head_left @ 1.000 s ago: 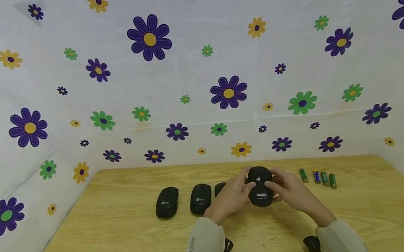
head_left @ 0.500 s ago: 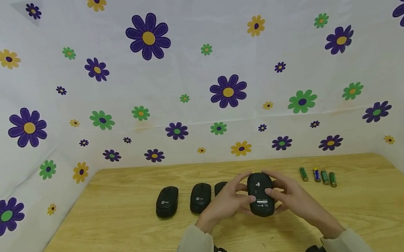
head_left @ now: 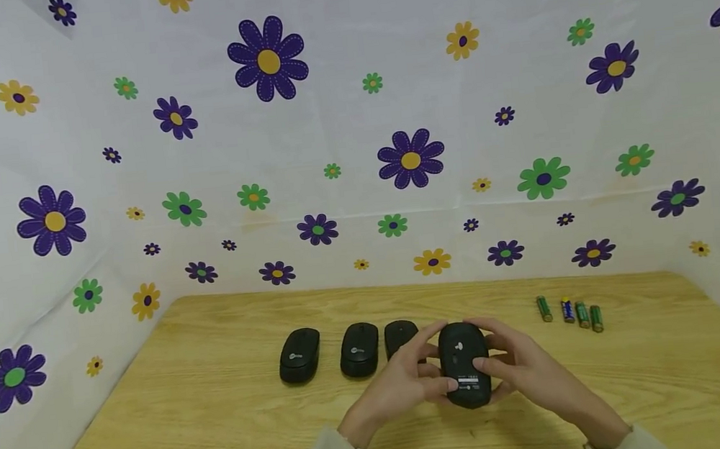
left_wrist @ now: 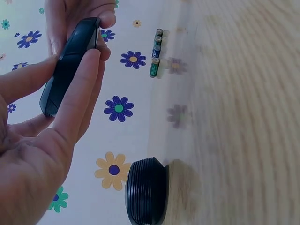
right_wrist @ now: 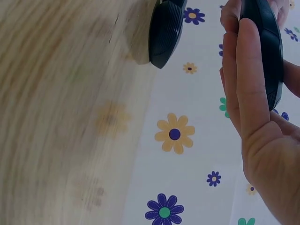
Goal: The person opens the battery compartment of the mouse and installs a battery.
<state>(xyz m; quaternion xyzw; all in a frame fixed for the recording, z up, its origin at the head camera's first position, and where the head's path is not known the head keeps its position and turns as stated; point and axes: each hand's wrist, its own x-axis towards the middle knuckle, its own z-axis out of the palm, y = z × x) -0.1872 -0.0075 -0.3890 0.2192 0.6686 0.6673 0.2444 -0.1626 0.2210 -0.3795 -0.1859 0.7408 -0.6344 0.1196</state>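
A black computer mouse (head_left: 464, 355) is held between both hands above the table, its labelled underside turned up toward the head camera. My left hand (head_left: 404, 379) grips its left edge, the thumb on the underside near the lower end. From the other side my right hand (head_left: 530, 367) grips the right edge, thumb on the underside about midway down. In the left wrist view the mouse (left_wrist: 70, 65) shows edge-on between the fingers. The right wrist view has the right fingers (right_wrist: 251, 70) lying straight along the mouse (right_wrist: 271, 47).
Left of the hands stand three more black mice, one at the far left (head_left: 300, 356), one in the middle (head_left: 360, 350) and one (head_left: 400, 336) partly behind the left hand. Several batteries (head_left: 582, 314) lie at the back right of the wooden table (head_left: 222, 411). Flowered cloth (head_left: 325, 134) encloses it.
Both hands have brought the mouse lower and nearer to the person. The third mouse on the table shows more now. The batteries and the other mice stay put.
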